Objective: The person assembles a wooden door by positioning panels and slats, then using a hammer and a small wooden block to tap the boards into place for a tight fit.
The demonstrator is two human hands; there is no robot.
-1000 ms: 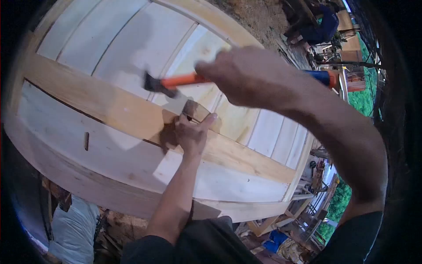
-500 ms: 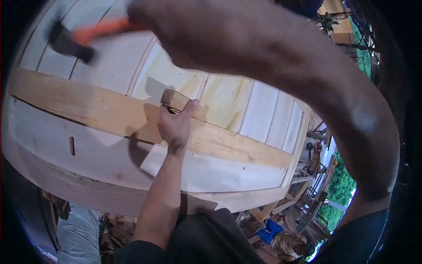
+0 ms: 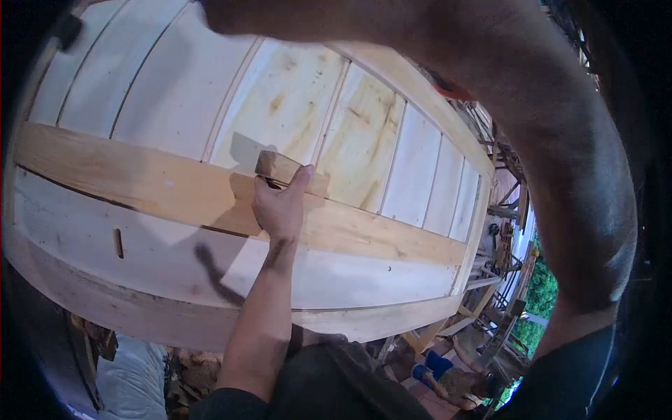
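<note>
My left hand (image 3: 280, 210) grips a small wood block (image 3: 287, 168) between thumb and fingers. It holds the block against the middle rail (image 3: 140, 161) of a large panelled wooden door or panel (image 3: 182, 98). My right hand (image 3: 227, 17) is raised at the top edge, mostly cut off by the frame. The dark head of a hammer (image 3: 68, 31) shows at the far upper left; its orange handle is out of view there. Shadows of my arm and the hammer fall across the boards.
A narrow slot or peg (image 3: 117, 243) marks the lower board. Pale cloth (image 3: 129, 378) hangs at the lower left. Another person (image 3: 448, 374) in blue is low at the right, near wooden frames and stacked timber (image 3: 500, 322). My right forearm (image 3: 546, 133) spans the right side.
My right hand and the hammer have moved up and left, partly out of the frame. My left hand keeps its hold on the block in nearly the same place.
</note>
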